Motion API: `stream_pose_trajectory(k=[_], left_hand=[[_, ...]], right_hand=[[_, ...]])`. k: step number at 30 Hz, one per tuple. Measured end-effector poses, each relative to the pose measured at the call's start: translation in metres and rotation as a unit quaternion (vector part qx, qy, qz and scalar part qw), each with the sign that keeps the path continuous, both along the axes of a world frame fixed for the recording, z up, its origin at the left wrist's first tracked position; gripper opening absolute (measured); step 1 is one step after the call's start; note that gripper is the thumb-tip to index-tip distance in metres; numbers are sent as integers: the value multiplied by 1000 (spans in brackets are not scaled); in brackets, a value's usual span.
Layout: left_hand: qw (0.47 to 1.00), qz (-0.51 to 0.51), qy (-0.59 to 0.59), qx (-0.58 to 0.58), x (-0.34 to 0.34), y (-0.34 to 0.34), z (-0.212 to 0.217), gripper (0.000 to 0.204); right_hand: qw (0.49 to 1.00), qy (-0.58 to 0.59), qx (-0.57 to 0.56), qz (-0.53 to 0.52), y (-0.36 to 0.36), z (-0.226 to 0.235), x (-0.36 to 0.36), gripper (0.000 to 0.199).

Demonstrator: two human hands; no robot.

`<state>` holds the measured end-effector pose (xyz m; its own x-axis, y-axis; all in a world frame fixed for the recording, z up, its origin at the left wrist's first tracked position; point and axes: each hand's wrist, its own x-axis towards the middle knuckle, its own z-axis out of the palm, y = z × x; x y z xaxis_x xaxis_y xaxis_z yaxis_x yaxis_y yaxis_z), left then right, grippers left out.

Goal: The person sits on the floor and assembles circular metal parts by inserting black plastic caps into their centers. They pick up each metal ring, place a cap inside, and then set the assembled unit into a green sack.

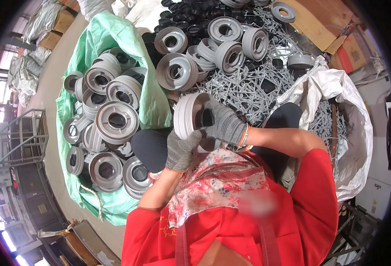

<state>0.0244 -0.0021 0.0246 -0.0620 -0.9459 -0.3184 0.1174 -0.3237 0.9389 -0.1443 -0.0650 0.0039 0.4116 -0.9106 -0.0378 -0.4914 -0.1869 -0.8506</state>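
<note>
A grey round plastic spool [187, 114] sits between both gloved hands, tilted on its side in front of my chest. My left hand [181, 150] in a grey knit glove supports it from below. My right hand [224, 123], also gloved, presses a black ring-shaped insert [205, 118] into the spool's open face. Just beyond the hands lies a heap of grey plastic sprue sticks [248, 88] with loose grey spools [177, 72] on it.
A green sack [153, 104] at left is filled with several finished grey spools [116, 121]. A white sack [352, 133] at right holds more grey sticks. Black rings [182, 17] are piled at the top. Cardboard boxes [324, 22] stand at the far right.
</note>
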Motion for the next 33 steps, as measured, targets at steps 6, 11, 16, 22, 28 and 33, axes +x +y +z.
stream_pose_trajectory(k=[6,11,16,22,28,33], left_hand=[[998,59,26,3,-6,-5,11,30],[996,25,15,84,1,-6,8,43],[978,24,150,143,11,-9,-11,50],[989,12,129,74,3,0,-1,55],[998,-5,28,51,6,4,0,52],[999,41,7,5,-4,8,11,43]], right_hand=[[980,-25,192,-36,2,-3,3,50],[986,75,-143,42,3,-23,-10,54],[976,97,-149,127,10,-9,-19,81],[983,110,-57,134,0,15,-18,77],[989,92,-68,89,4,17,-14,69],[961,-15,247,123,-6,19,-16,54]])
